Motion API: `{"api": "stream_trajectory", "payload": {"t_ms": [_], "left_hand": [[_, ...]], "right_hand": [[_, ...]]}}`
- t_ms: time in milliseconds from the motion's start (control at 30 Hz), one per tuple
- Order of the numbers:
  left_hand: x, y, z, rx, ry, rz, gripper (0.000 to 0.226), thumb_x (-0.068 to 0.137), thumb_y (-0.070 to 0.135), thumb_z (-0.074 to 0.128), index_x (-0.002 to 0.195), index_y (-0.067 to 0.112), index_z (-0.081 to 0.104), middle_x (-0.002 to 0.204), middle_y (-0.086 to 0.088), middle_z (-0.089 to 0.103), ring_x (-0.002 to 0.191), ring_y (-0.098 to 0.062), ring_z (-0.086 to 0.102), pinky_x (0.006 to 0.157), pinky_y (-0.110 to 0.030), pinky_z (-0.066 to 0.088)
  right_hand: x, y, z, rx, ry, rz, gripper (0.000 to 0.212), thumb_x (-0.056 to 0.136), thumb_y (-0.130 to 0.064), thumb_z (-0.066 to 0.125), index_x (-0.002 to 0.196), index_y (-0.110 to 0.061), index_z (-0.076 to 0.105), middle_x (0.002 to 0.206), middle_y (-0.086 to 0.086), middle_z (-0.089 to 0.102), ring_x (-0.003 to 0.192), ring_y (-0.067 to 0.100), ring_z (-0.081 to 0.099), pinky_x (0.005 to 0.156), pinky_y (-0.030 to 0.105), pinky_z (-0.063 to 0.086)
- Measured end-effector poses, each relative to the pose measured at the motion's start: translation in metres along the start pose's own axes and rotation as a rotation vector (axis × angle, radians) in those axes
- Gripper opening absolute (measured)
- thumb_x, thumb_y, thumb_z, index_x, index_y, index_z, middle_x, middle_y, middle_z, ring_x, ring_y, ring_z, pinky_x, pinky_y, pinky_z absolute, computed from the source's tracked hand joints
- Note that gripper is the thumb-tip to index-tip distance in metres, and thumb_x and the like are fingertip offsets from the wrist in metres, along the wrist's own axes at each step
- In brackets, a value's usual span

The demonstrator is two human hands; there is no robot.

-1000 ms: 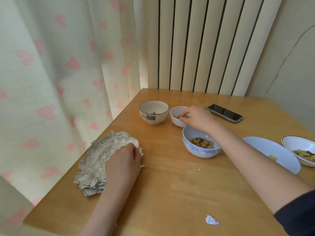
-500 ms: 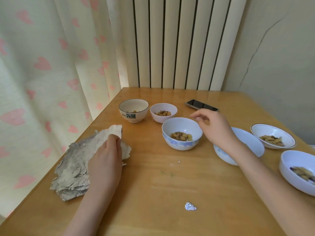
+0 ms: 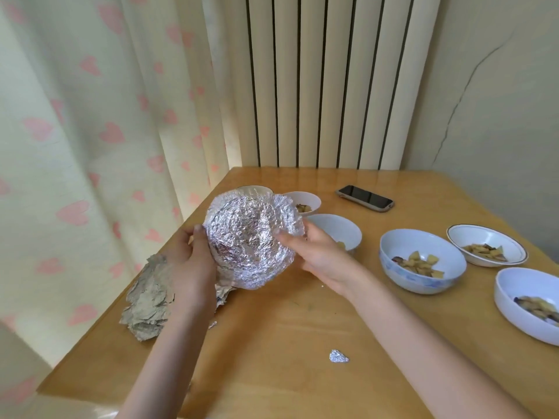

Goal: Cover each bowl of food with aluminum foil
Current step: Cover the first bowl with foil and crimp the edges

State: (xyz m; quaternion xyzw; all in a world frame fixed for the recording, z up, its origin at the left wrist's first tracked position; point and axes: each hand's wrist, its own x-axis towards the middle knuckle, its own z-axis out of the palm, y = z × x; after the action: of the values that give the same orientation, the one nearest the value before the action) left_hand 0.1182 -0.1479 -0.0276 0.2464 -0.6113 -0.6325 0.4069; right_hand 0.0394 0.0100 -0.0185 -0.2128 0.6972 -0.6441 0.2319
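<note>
Foil sheet (image 3: 252,240) above table (image 3: 302,373), foil stack (image 3: 148,300) left, bowls (image 3: 422,261) right, phone (image 3: 364,198) behind.

One head-worn wide-angle view looks forward and down, close over the table (image 3: 272,373)

Silver foil (image 3: 251,240), pink-hearted curtain (image 3: 90,131)

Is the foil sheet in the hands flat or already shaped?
Shaped: the foil sheet is crinkled into a round, shallow bowl form, gripped by the left hand and right hand.
</note>
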Motion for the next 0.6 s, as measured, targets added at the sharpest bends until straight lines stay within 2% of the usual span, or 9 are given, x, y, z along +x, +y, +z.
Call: {"api": "stream_trajectory", "payload": {"t_ms": [67, 100, 167, 233, 333, 433, 500, 600], "left_hand": [[-0.004, 0.000, 0.006, 0.020, -0.056, 0.000, 0.021, 0.103, 0.031, 0.044, 0.091, 0.019, 0.058, 0.080, 0.003, 0.063, 0.079, -0.018, 0.060, 0.067, -0.024, 0.050], [-0.004, -0.002, 0.008, 0.036, -0.108, -0.005, 0.024, 0.102, 0.033, 0.044, 0.093, 0.016, 0.058, 0.080, 0.000, 0.064, 0.083, -0.019, 0.061, 0.069, -0.023, 0.050], [-0.002, -0.006, 0.014, 0.010, -0.227, -0.074, 0.027, 0.103, 0.031, 0.042, 0.090, 0.014, 0.060, 0.079, -0.005, 0.066, 0.077, -0.020, 0.065, 0.068, -0.030, 0.054], [-0.001, -0.006, 0.021, -0.026, -0.326, -0.163, 0.027, 0.104, 0.024, 0.041, 0.089, 0.013, 0.061, 0.078, -0.009, 0.067, 0.064, -0.017, 0.067, 0.060, -0.028, 0.057], [0.002, -0.008, 0.041, 0.044, -0.448, -0.217, 0.026, 0.103, 0.028, 0.043, 0.096, 0.009, 0.059, 0.076, -0.012, 0.071, 0.063, -0.022, 0.070, 0.060, -0.032, 0.059], [0.012, -0.015, 0.070, 0.203, -0.481, -0.190, 0.027, 0.101, 0.026, 0.045, 0.099, 0.003, 0.059, 0.078, -0.016, 0.072, 0.061, -0.026, 0.070, 0.060, -0.035, 0.057], [0.021, -0.019, 0.087, 0.324, -0.496, -0.102, 0.023, 0.098, 0.021, 0.047, 0.100, 0.002, 0.060, 0.076, -0.011, 0.071, 0.058, -0.023, 0.070, 0.057, -0.034, 0.057], [0.031, -0.025, 0.112, 0.474, -0.524, 0.098, 0.015, 0.097, 0.020, 0.046, 0.094, 0.012, 0.059, 0.080, -0.007, 0.070, 0.057, -0.019, 0.067, 0.047, -0.027, 0.052]], "right_hand": [[-0.001, 0.005, -0.003, 0.137, 0.068, 0.015, 0.053, 0.077, -0.039, 0.076, 0.122, -0.019, 0.057, 0.117, -0.003, 0.068, 0.111, 0.019, 0.062, 0.100, 0.050, 0.045], [-0.002, 0.007, -0.007, 0.181, 0.118, 0.005, 0.040, 0.081, -0.028, 0.074, 0.116, -0.015, 0.061, 0.109, 0.001, 0.071, 0.104, 0.019, 0.066, 0.096, 0.049, 0.049], [-0.008, 0.006, -0.022, 0.129, 0.246, -0.066, 0.020, 0.085, -0.018, 0.070, 0.104, -0.015, 0.065, 0.095, 0.001, 0.073, 0.084, 0.011, 0.070, 0.075, 0.036, 0.059], [-0.015, 0.003, -0.042, -0.022, 0.404, -0.156, 0.008, 0.086, -0.018, 0.069, 0.091, -0.021, 0.064, 0.085, -0.001, 0.072, 0.066, 0.008, 0.068, 0.056, 0.028, 0.057], [-0.022, 0.005, -0.073, -0.106, 0.566, -0.230, 0.007, 0.084, -0.018, 0.072, 0.084, -0.023, 0.068, 0.080, -0.002, 0.073, 0.071, 0.016, 0.070, 0.064, 0.035, 0.058], [-0.035, 0.005, -0.110, -0.091, 0.877, -0.325, 0.011, 0.083, -0.021, 0.072, 0.075, -0.023, 0.066, 0.073, -0.006, 0.070, 0.069, 0.013, 0.066, 0.067, 0.032, 0.052], [-0.049, 0.001, -0.131, -0.068, 1.085, -0.377, 0.010, 0.085, -0.023, 0.068, 0.077, -0.021, 0.064, 0.075, -0.008, 0.067, 0.069, 0.010, 0.060, 0.070, 0.032, 0.048], [-0.067, 0.003, -0.164, -0.102, 1.239, -0.360, 0.003, 0.086, -0.030, 0.061, 0.087, -0.030, 0.064, 0.091, -0.005, 0.068, 0.085, 0.014, 0.064, 0.081, 0.040, 0.053]]}}
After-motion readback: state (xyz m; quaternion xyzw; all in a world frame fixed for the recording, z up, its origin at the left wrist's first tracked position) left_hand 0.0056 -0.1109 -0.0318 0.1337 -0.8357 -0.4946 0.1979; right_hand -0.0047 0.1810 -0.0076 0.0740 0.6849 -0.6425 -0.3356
